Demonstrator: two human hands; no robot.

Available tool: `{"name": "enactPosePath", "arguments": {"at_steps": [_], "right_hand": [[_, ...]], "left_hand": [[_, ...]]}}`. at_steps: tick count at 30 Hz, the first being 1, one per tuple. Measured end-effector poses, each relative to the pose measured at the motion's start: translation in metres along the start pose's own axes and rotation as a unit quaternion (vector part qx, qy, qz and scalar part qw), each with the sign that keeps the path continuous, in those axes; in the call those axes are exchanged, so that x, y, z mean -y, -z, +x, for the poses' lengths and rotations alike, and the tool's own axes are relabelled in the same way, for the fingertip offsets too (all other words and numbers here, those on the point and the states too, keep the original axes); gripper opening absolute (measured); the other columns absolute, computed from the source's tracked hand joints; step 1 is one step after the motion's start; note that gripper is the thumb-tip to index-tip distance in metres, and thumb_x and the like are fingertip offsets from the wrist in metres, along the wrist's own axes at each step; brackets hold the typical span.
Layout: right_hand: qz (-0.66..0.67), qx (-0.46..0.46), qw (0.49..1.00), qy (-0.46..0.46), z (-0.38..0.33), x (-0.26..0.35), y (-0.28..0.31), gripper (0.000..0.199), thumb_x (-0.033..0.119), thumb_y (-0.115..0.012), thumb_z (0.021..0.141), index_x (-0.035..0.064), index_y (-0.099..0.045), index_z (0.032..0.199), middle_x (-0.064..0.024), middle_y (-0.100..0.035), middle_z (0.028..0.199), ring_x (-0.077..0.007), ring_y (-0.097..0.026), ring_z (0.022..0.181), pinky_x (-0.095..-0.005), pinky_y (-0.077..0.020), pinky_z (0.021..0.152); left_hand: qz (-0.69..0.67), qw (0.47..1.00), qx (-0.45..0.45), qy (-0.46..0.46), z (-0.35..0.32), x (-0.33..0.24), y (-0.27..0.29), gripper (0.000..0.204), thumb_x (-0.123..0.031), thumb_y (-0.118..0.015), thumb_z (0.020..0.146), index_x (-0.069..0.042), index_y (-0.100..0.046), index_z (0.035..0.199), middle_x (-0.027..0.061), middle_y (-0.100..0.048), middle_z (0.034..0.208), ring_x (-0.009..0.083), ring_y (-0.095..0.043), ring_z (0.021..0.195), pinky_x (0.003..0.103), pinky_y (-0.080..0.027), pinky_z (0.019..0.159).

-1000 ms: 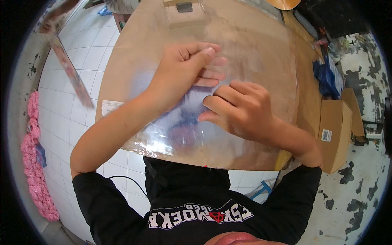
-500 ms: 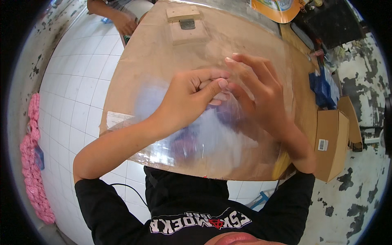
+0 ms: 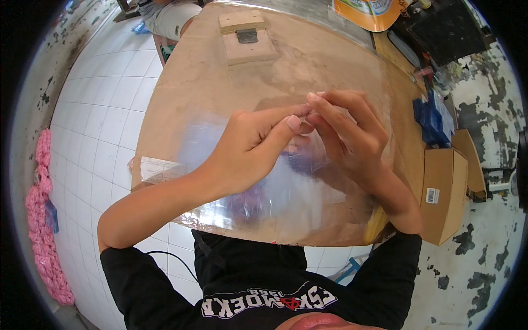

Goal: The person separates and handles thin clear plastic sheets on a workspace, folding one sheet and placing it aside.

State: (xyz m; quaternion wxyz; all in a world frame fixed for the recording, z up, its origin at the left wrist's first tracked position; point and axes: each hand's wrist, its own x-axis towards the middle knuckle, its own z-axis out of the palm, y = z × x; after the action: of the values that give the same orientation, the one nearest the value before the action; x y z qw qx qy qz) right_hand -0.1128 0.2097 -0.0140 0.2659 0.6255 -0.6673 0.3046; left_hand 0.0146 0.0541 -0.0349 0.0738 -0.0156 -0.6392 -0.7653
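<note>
Left hand (image 3: pixel 247 140): raised above the table, thumb laid along the bent fingers, tips toward the right. Right hand (image 3: pixel 355 129): fingers arched, thumb and fingertips brought in to meet the left's. Grip: cannot tell whether either hand pinches anything (a scrap of clear film would hardly show here). Nearest thing is the clear plastic sheet (image 3: pixel 209 213), lying beneath both hands and throwing glare toward the near edge.

Handling, my judgement: fingertip work of this kind goes best with a light pinch, one hand as steady anchor and only the other moving. Wrists should remain clear of the sheet so it does not ruck or cling, and the gap between the tips should stay in plain sight.

Surface: table covered in brown cardboard (image 3: pixel 170 93), creased and shiny in places. A pale wooden block (image 3: pixel 242 21) with a small dark metal plate (image 3: pixel 247 36) sits at the far side; a white label (image 3: pixel 158 169) lies at the left edge.

Room: white tiled floor (image 3: pixel 99 137), pink knotted bundle (image 3: pixel 45 242) along the left wall, open cardboard box (image 3: pixel 439 192) and blue packets (image 3: pixel 434 121) at right, peeling wall (image 3: pixel 440 300) beyond.
</note>
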Motion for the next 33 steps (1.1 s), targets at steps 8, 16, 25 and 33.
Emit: {"name": "enactPosePath", "arguments": {"at_steps": [8, 16, 25, 33], "right_hand": [[0.050, 0.001, 0.999, 0.018, 0.001, 0.008, 0.005, 0.036, -0.002, -0.073, 0.067, 0.0022, -0.069, 0.102, -0.0104, -0.063, 0.089, -0.0232, -0.064, 0.075, -0.0307, -0.0533, 0.061], [0.055, -0.030, 0.997, 0.051, -0.001, 0.007, 0.002, 0.032, -0.002, -0.073, 0.068, 0.0007, -0.069, 0.100, -0.0113, -0.064, 0.085, -0.0226, -0.065, 0.072, -0.0290, -0.0537, 0.060], [0.053, -0.040, 0.996, 0.061, -0.001, 0.008, 0.001, 0.029, -0.001, -0.073, 0.069, -0.0015, -0.069, 0.098, -0.0116, -0.066, 0.085, -0.0218, -0.066, 0.070, -0.0278, -0.0538, 0.059], [0.085, -0.043, 0.995, 0.000, -0.001, 0.014, 0.003, 0.020, 0.000, -0.074, 0.074, 0.0005, -0.070, 0.093, -0.0105, -0.067, 0.085, -0.0212, -0.067, 0.071, -0.0273, -0.0538, 0.060]], "left_hand": [[0.060, 0.998, 0.017, -0.015, -0.001, -0.005, 0.000, 0.032, -0.013, -0.049, 0.100, 0.004, -0.056, 0.126, 0.0112, -0.067, 0.102, 0.0127, -0.062, 0.088, 0.025, -0.050, 0.076], [0.098, 0.992, -0.028, -0.079, 0.000, 0.004, -0.002, 0.023, -0.011, -0.061, 0.094, 0.002, -0.067, 0.111, 0.0090, -0.069, 0.071, 0.0034, -0.055, 0.060, 0.021, -0.043, 0.052], [0.096, 0.992, -0.028, -0.080, -0.002, 0.001, -0.003, 0.022, -0.011, -0.061, 0.093, 0.004, -0.067, 0.110, 0.0114, -0.070, 0.074, 0.0041, -0.061, 0.066, 0.021, -0.046, 0.055], [0.031, 0.997, -0.042, -0.050, -0.003, 0.001, -0.005, 0.021, -0.010, -0.063, 0.092, 0.003, -0.068, 0.109, 0.0073, -0.071, 0.085, 0.0052, -0.061, 0.072, 0.020, -0.048, 0.060]]}}
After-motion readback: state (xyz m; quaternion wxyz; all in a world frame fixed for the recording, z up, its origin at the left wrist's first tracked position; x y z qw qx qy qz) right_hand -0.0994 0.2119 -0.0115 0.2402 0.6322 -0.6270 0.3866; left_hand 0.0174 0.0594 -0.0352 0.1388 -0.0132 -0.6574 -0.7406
